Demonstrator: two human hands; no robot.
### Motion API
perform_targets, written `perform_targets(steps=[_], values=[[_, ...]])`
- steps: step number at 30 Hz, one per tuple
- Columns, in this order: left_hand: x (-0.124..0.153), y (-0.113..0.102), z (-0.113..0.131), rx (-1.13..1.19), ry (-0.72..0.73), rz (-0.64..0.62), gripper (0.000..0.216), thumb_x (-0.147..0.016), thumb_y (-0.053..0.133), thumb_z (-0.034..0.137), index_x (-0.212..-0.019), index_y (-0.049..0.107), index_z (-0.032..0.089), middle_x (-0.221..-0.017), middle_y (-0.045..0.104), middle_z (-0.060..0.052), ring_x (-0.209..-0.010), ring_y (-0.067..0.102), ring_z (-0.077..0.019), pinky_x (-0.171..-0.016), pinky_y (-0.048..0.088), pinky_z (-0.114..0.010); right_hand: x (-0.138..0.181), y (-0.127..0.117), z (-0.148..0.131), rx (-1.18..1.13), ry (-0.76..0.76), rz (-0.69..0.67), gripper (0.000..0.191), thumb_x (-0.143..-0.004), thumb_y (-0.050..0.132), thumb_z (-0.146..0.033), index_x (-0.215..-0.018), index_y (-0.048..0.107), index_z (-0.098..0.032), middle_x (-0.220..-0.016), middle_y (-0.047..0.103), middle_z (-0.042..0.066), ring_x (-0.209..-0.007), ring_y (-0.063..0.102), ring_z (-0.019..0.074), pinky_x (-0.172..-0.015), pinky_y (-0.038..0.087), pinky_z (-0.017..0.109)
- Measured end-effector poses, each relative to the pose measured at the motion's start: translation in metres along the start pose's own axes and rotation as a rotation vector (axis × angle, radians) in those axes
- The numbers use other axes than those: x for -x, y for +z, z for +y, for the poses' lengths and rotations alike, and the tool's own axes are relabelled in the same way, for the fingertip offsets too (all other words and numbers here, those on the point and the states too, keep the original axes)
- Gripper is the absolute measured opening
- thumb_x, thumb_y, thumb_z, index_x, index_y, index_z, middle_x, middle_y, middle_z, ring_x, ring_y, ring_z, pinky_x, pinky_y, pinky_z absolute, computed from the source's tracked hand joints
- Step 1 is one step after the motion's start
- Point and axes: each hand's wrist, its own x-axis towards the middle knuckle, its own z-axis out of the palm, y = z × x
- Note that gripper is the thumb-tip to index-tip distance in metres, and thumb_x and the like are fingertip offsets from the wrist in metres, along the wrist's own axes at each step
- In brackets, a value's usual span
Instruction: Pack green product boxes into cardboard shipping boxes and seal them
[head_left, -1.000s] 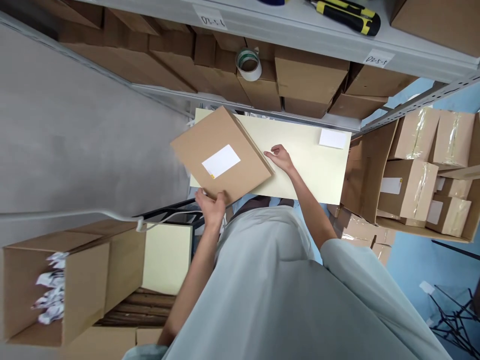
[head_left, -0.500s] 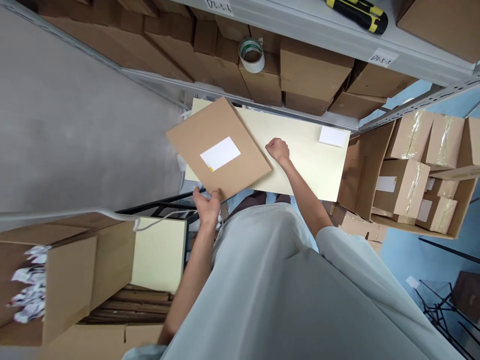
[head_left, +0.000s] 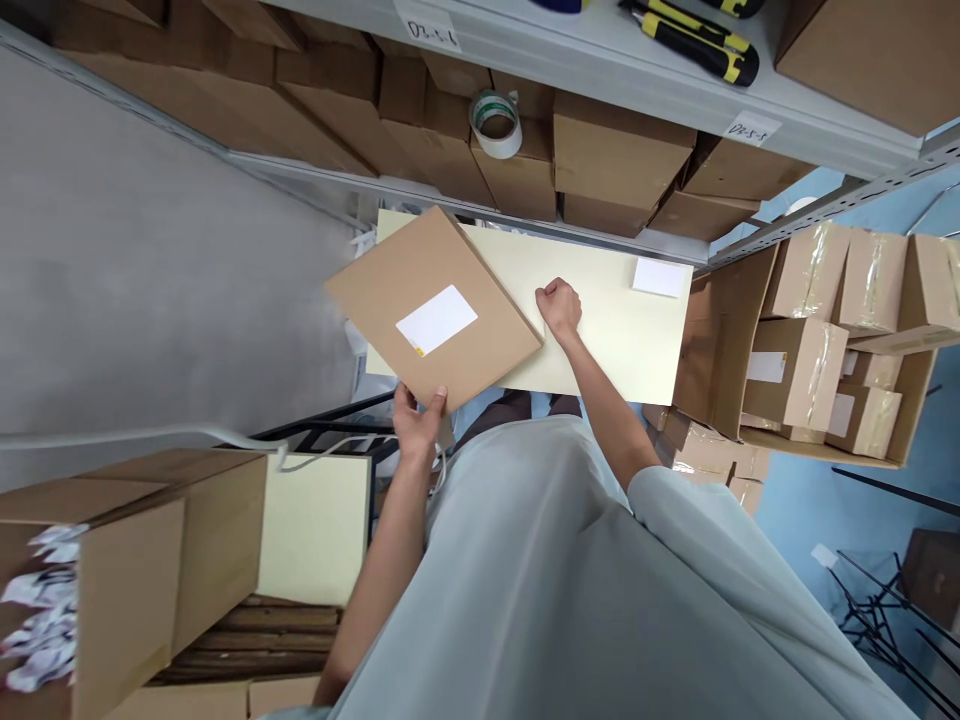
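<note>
A flat brown cardboard box [head_left: 480, 320] with a white label [head_left: 436, 320] on its upper face lies at an angle over the left part of a pale yellow tabletop [head_left: 607, 345]. My left hand [head_left: 418, 422] grips its near corner, thumb on top and fingers underneath. Just right of the box's right corner, my right hand [head_left: 559, 307] is closed in a fist over the tabletop; whatever it may hold is hidden. A stack of blank white labels [head_left: 658, 277] sits near the table's far right end.
Above the table's far side is a shelf of cardboard boxes, with a tape roll [head_left: 496, 124] on one. Box cutters [head_left: 697, 40] lie on the upper shelf. To the right, a large carton [head_left: 724, 350] holds several taped boxes; at left, an open carton [head_left: 127, 590] contains crumpled paper.
The view has shifted slightly. My left hand keeps its grip on the box's corner, and the box stays at nearly the same angle. My right fist has turned a little, still beside the box.
</note>
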Motion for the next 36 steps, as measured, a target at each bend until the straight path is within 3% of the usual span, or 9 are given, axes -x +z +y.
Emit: perform_targets(steps=[7, 14, 20, 25, 28, 30, 33, 36], values=[[0.005, 0.001, 0.004, 0.039, -0.018, -0.025, 0.073, -0.082, 0.088, 0.038, -0.147, 0.060, 0.018, -0.141, 0.074, -0.018, -0.127, 0.074, -0.0299, -0.122, 0.055, -0.056, -0.001, 0.008, -0.012, -0.008, 0.040, -0.044, 0.008, -0.099, 0.062, -0.025, -0.094, 0.067, -0.025, -0.106, 0.081, 0.008, -0.104, 0.076, 0.0292, -0.095, 0.059, 0.039], [0.006, 0.001, 0.009, 0.034, -0.066, -0.028, 0.085, -0.080, 0.090, 0.040, -0.155, 0.056, 0.018, -0.148, 0.072, -0.020, -0.132, 0.073, -0.0314, -0.121, 0.055, -0.052, -0.002, 0.021, -0.026, -0.017, 0.070, -0.115, 0.009, -0.098, 0.064, -0.027, -0.101, 0.072, -0.024, -0.116, 0.081, 0.013, -0.111, 0.078, 0.0333, -0.099, 0.061, 0.044], [0.010, 0.004, 0.016, 0.041, -0.065, -0.018, 0.084, -0.080, 0.091, 0.043, -0.152, 0.057, 0.017, -0.144, 0.073, -0.019, -0.137, 0.072, -0.0348, -0.122, 0.054, -0.051, -0.004, 0.031, -0.030, -0.062, 0.106, -0.155, 0.010, -0.094, 0.069, -0.024, -0.097, 0.077, -0.024, -0.115, 0.084, 0.012, -0.112, 0.079, 0.0310, -0.098, 0.062, 0.040], [0.010, 0.003, 0.020, 0.041, -0.075, -0.001, 0.084, -0.080, 0.089, 0.041, -0.154, 0.057, 0.016, -0.148, 0.071, -0.021, -0.138, 0.071, -0.0331, -0.122, 0.054, -0.049, -0.012, 0.026, -0.021, -0.354, 0.099, -0.302, 0.016, -0.097, 0.074, -0.032, -0.088, 0.081, -0.021, -0.102, 0.085, 0.005, -0.107, 0.081, 0.0232, -0.097, 0.063, 0.032], [0.009, 0.003, 0.020, 0.033, -0.083, -0.004, 0.085, -0.080, 0.088, 0.039, -0.155, 0.057, 0.015, -0.152, 0.069, -0.022, -0.139, 0.070, -0.0328, -0.123, 0.054, -0.050, -0.015, 0.008, -0.003, -0.652, 0.113, -0.400, 0.040, -0.104, 0.071, -0.056, -0.102, 0.082, -0.018, -0.116, 0.086, 0.010, -0.112, 0.082, 0.0216, -0.102, 0.064, 0.033], [0.008, 0.004, 0.022, 0.030, -0.085, -0.009, 0.085, -0.080, 0.088, 0.038, -0.156, 0.056, 0.016, -0.152, 0.069, -0.021, -0.139, 0.070, -0.0319, -0.124, 0.053, -0.051, -0.010, -0.004, 0.012, -0.735, 0.103, -0.363, 0.058, -0.106, 0.062, -0.070, -0.122, 0.080, -0.017, -0.139, 0.080, 0.014, -0.128, 0.077, 0.0226, -0.114, 0.060, 0.037], [0.007, 0.006, 0.024, 0.038, -0.098, -0.012, 0.085, -0.081, 0.088, 0.038, -0.157, 0.055, 0.017, -0.150, 0.071, -0.021, -0.137, 0.071, -0.0316, -0.125, 0.052, -0.052, 0.011, -0.010, 0.034, -0.661, 0.126, -0.305, 0.074, -0.111, 0.045, -0.076, -0.149, 0.070, -0.018, -0.165, 0.064, 0.014, -0.155, 0.060, 0.0238, -0.131, 0.046, 0.043], [0.004, 0.006, 0.026, 0.044, -0.110, -0.029, 0.086, -0.083, 0.088, 0.042, -0.158, 0.053, 0.019, -0.147, 0.073, -0.019, -0.137, 0.072, -0.0305, -0.125, 0.052, -0.052, 0.039, 0.002, 0.043, -0.607, 0.161, -0.424, 0.080, -0.111, 0.036, -0.077, -0.164, 0.059, -0.022, -0.172, 0.057, 0.008, -0.165, 0.048, 0.0243, -0.138, 0.035, 0.047]])
